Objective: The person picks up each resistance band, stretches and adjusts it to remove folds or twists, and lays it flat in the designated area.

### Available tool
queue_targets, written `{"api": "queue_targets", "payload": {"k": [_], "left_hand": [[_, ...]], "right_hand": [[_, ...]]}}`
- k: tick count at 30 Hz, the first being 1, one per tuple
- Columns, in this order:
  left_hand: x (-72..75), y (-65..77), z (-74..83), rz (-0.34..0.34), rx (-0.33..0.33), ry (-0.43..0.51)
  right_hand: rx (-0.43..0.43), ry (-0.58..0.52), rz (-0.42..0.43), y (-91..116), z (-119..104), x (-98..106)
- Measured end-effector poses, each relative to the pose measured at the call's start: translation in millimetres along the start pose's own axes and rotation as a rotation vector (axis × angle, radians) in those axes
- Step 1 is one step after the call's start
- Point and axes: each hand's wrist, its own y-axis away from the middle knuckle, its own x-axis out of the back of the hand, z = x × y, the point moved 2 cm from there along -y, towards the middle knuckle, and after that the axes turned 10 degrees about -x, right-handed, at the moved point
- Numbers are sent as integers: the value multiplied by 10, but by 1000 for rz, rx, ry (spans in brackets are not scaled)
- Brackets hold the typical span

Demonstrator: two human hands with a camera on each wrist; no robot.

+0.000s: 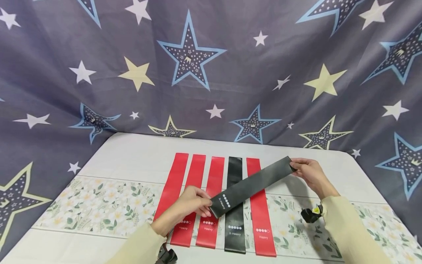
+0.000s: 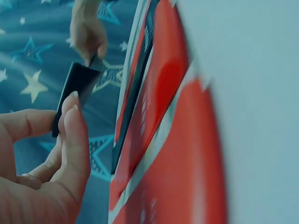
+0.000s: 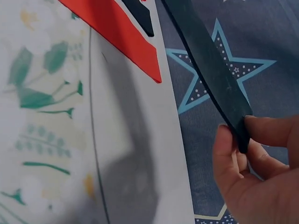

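A black resistance band (image 1: 255, 180) marked X-Heavy is held up at a slant, its right end higher, above the flat bands. My left hand (image 1: 192, 201) pinches the lower end between thumb and fingers. At the upper end, my right hand (image 1: 308, 173) grips the other edge, and the right wrist view shows thumb and fingertips on the band (image 3: 217, 70). Beneath lie several red bands marked Heavy, including a red band (image 1: 263, 227) at the right and a red band (image 1: 215, 170) left of centre. Between these two lies another black X-Heavy band (image 1: 234, 242), partly hidden by the held one.
The bands lie side by side on a white table (image 1: 138, 154) with a floral strip (image 1: 102, 205) across its middle. Behind the table hangs a dark curtain (image 1: 211, 106) printed with stars. A small black device (image 1: 311, 214) sits at the right wrist.
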Motion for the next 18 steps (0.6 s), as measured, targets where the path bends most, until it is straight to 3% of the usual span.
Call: {"api": "queue_targets", "payload": {"k": [7,18], "left_hand": [[-347,121,-1,-153,13,103],[-1064,185,-36,-294,57,200]], "right_hand": [[36,-47,37,-136,-88,15],[37,140,142,-347,-250,-109]]}}
